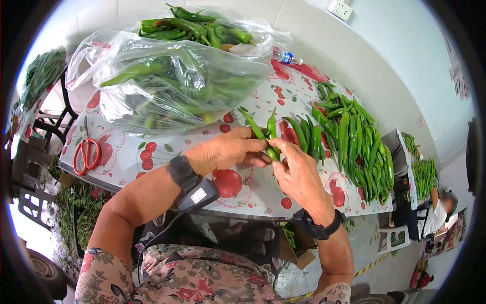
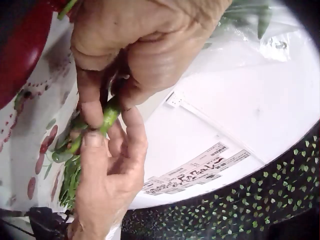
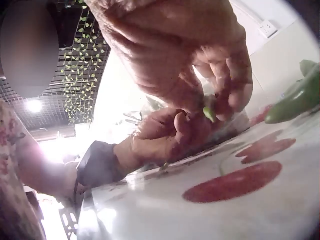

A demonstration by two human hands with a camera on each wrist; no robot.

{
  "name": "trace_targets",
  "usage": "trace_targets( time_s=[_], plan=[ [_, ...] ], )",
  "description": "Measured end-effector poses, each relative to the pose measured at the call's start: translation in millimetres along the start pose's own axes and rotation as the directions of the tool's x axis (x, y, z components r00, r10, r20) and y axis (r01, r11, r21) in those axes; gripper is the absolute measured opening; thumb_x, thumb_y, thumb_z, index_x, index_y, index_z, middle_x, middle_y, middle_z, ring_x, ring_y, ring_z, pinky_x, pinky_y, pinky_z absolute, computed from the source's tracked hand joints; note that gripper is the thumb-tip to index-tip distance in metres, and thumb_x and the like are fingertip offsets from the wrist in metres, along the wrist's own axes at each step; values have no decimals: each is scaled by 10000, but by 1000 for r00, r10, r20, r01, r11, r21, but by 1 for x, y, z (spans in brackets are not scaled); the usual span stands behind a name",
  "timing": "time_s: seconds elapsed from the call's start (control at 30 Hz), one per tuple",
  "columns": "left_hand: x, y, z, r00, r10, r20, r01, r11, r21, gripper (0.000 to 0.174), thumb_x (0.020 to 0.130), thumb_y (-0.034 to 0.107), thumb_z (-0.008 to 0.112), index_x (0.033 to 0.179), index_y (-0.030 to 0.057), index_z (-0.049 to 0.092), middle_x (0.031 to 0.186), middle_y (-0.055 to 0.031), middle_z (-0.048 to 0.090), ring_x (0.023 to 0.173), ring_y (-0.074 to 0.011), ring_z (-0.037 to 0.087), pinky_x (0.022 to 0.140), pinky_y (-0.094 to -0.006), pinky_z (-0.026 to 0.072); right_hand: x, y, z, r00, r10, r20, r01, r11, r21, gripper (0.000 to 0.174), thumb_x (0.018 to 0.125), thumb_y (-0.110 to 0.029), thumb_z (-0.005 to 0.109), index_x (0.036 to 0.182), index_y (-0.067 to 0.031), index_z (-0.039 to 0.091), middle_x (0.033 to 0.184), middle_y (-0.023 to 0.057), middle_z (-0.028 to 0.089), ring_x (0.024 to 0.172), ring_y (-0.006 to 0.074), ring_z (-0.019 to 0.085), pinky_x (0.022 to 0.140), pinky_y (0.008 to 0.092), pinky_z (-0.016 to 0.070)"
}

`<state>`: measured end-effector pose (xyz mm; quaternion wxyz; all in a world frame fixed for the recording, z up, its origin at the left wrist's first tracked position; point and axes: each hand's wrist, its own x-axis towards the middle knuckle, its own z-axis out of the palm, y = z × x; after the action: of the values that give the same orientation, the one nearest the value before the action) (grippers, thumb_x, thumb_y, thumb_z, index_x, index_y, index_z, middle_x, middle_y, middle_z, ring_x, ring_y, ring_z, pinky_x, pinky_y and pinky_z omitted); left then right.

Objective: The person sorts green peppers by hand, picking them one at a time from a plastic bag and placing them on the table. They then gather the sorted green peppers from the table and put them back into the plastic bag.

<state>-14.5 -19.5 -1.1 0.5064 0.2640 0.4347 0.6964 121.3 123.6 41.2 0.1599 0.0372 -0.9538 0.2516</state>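
Note:
Over the front middle of the table, my two hands meet at a pair of long green chili peppers. The left hand (image 1: 225,150) pinches one green pepper (image 1: 252,123) between thumb and fingers, its tip pointing away. Beside it, the right hand (image 1: 302,177) has thumb and fingertips on the second pepper (image 1: 272,126). In the left wrist view, both hands' fingertips close round a short stretch of green pepper (image 2: 111,115). Only a small pepper end (image 3: 209,114) shows between the fingers in the right wrist view; the rest is hidden.
A clear plastic bag (image 1: 182,86) full of peppers stands at the back left. To the right lies a large pile of peppers (image 1: 362,147). Red-handled scissors (image 1: 86,154) lie at the left edge. A bottle (image 1: 287,58) and red netting (image 1: 304,70) are at the back.

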Motion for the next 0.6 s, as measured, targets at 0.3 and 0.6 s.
trace_targets(
  time_s=[0.3, 0.6],
  plan=[
    [3, -3, -3, 998, -38, -58, 43, 995, 87, 394, 912, 209, 553, 1227, 1, 440, 1076, -103, 582, 910, -179, 613, 731, -275, 547, -3, -5, -2, 992, 115, 59, -127, 950, 286, 362, 842, -58, 530, 1200, -49, 475, 1010, 201, 586, 873, 329, 602, 756, 373, 471],
    [1, -3, 2, 999, 24, -49, -17, 989, 150, 374, 906, 238, 564, 1194, 15, 477, 999, -86, 601, 834, -163, 610, 703, -295, 538, 2, -2, -4, 975, 221, 27, -209, 871, 445, 282, 868, -50, 504, 1145, -26, 552, 939, 92, 610, 727, 115, 575, 622, 247, 462]
  ],
)
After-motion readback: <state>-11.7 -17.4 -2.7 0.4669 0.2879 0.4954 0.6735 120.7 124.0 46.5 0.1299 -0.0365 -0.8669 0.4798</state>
